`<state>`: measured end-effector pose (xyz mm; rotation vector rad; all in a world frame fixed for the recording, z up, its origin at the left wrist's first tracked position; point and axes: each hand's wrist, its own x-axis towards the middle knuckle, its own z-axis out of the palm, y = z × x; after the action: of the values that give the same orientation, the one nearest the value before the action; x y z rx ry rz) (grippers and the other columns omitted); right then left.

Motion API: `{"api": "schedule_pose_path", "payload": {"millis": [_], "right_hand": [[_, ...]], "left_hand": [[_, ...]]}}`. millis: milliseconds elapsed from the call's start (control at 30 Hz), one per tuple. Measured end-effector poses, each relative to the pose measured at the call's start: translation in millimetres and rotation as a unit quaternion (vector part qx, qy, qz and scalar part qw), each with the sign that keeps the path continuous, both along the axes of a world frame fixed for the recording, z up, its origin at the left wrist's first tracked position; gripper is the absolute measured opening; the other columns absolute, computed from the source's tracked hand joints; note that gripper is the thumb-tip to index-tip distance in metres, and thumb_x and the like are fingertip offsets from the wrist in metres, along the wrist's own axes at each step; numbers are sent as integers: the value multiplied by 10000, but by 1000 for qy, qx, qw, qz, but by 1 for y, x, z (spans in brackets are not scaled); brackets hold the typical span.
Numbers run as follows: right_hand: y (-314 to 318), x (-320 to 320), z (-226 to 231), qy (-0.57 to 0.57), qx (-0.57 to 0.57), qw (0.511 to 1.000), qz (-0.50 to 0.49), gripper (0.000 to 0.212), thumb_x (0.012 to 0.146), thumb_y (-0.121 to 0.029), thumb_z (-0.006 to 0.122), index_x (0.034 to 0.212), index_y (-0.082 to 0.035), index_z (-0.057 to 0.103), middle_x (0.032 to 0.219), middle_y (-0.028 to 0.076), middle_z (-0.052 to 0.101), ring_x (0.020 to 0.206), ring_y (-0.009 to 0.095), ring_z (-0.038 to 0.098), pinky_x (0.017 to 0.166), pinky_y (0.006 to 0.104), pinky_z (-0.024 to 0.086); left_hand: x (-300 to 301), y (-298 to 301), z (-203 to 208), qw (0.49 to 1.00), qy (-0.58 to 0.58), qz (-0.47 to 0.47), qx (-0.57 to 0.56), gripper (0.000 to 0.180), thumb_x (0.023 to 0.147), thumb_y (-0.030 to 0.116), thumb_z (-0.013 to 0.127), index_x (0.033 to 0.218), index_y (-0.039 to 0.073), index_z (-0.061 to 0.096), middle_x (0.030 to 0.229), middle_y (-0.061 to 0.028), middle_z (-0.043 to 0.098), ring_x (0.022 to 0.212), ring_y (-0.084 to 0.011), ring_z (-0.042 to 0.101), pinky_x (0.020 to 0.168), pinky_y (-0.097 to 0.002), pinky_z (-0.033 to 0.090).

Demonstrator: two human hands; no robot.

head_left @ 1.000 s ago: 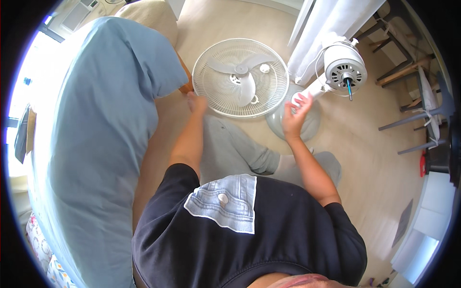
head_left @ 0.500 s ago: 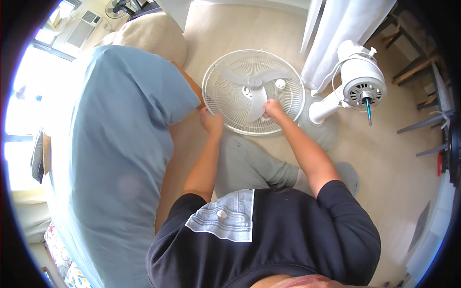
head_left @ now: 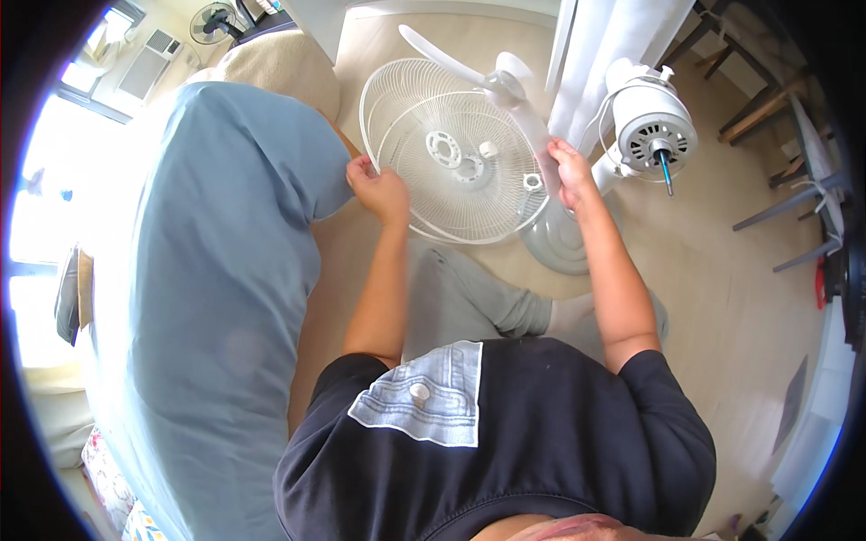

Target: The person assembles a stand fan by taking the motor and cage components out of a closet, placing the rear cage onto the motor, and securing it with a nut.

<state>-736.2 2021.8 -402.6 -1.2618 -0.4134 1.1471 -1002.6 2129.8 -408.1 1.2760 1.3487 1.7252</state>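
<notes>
My left hand [head_left: 380, 192] pinches the left rim of a white round wire fan grille [head_left: 424, 104]. That grille is tilted over another wire ring, with two hubs showing through. My right hand [head_left: 570, 173] grips one blade of a white three-bladed fan propeller [head_left: 505, 87], held raised over the grille's right side. A small white knob [head_left: 488, 150] and a small white round part [head_left: 532, 182] lie within the wire area. To the right stands the white fan motor [head_left: 651, 135] on its stand, its thin bluish shaft [head_left: 664, 171] bare.
The fan's round grey base [head_left: 566, 242] is right of the grille, near my bent leg. A blue cloth-covered bed or couch [head_left: 225, 270] runs along the left. White curtains [head_left: 600, 63] hang behind the motor. Dark chairs [head_left: 785, 108] stand far right.
My right hand has lifted the propeller out of the grille, up and to the right. My left hand has risen with the grille's left edge, tilting it.
</notes>
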Motion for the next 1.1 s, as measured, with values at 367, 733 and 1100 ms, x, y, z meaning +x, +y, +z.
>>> {"api": "schedule_pose_path", "payload": {"millis": [367,733,1100], "right_hand": [[-52,-2,-5,77,-11,997,20,219,941,-244,446,1066,-71,499,605,3,425,442,90,354,392,239,269],[-72,2,-85,-240,-65,968,37,304,916,-276,488,1042,-20,593,796,50,614,675,174,555,618,325,443],[30,-49,-158,-394,-116,901,140,248,887,-266,499,932,-48,607,889,146,629,819,295,597,729,390,457]], "left_hand": [[-22,-28,133,896,260,-78,351,286,673,-156,465,909,-1,510,1009,-113,550,910,-219,557,731,-268,443],[-56,-5,185,842,309,29,442,277,656,-140,456,890,-12,531,937,-127,574,884,-273,551,756,-320,452],[-80,-30,235,866,139,41,479,269,747,-166,439,990,-54,414,1039,-235,503,1032,-393,565,816,-448,545]]}}
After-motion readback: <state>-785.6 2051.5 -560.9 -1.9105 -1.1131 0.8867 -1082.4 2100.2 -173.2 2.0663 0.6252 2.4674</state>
